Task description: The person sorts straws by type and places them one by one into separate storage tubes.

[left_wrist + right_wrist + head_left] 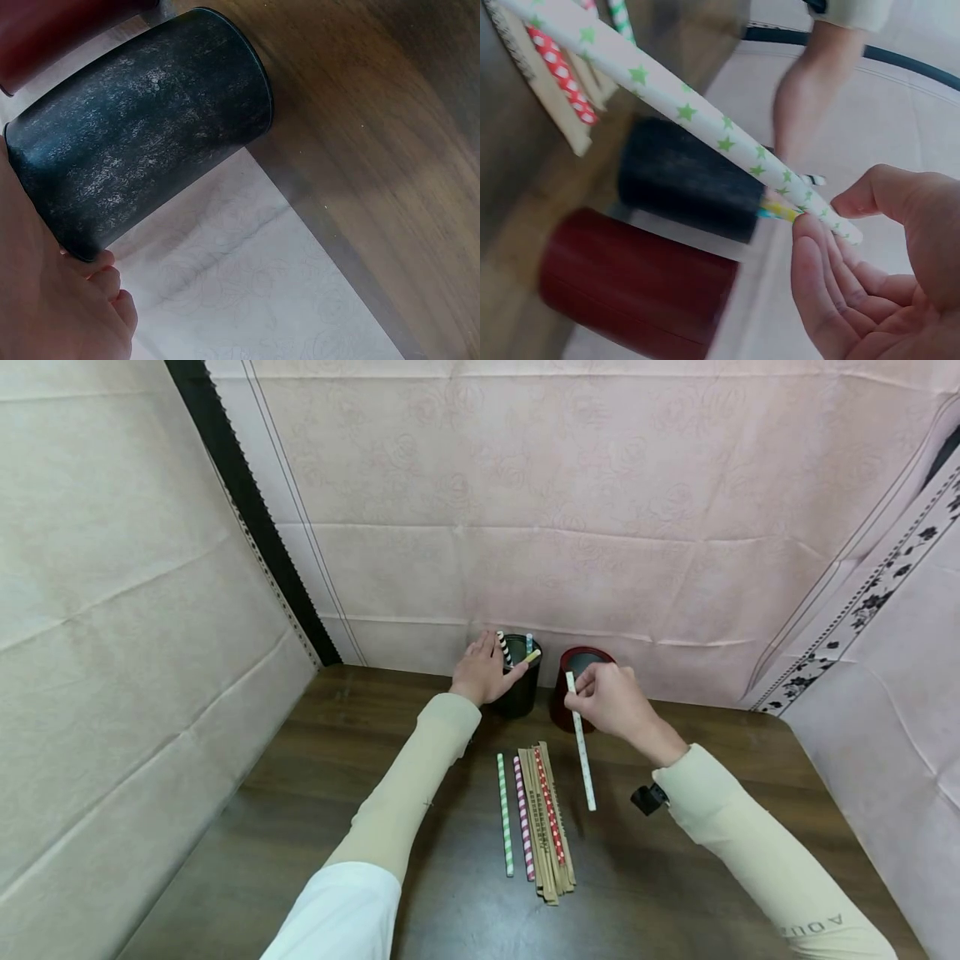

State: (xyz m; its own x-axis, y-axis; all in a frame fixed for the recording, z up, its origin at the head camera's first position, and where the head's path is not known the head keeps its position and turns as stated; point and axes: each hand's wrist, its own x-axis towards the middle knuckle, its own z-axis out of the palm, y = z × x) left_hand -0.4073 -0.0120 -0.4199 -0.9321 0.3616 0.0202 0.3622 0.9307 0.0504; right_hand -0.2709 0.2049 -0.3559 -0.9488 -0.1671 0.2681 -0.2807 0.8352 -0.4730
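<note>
My right hand pinches a white paper straw with green stars near its upper end. The straw slants down in front of the red cup. My left hand rests at the rim of the black cup, thumb toward its mouth and fingers extended on the far left side. Inside the black cup stand a black-and-white striped straw, a blue one and a yellow one. The red cup's contents are hard to see behind the right hand.
On the wooden table lie a green striped straw, a pink striped straw, a red patterned straw and several brown paper-wrapped straws. A pale cloth wall stands close behind both cups.
</note>
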